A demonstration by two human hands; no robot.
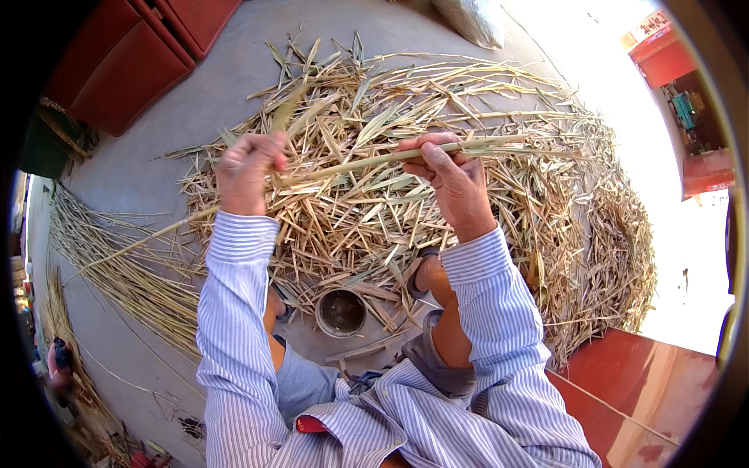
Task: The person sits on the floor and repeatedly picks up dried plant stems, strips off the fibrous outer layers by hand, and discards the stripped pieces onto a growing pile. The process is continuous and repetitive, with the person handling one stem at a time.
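A long, pale green-yellow reed stalk (359,164) slants across in front of me, its thicker end to the right and its thin end running down to the left. My right hand (455,181) is closed round the thicker part, thumb on top. My left hand (248,173) is a closed fist beside the stalk, smeared by motion. From its fingers rises a blurred strip of dry leaf sheath (289,108); how it is gripped is not sharp. Under both hands spreads a wide heap of dry leaf sheaths (351,226).
A bundle of thin, bare stalks (133,261) lies at the left. Between my feet stands a small round bowl (341,313) with a dark inside. Red furniture (129,66) is at the upper left, a pale sack (472,22) at the top, and a red panel (608,374) at the lower right.
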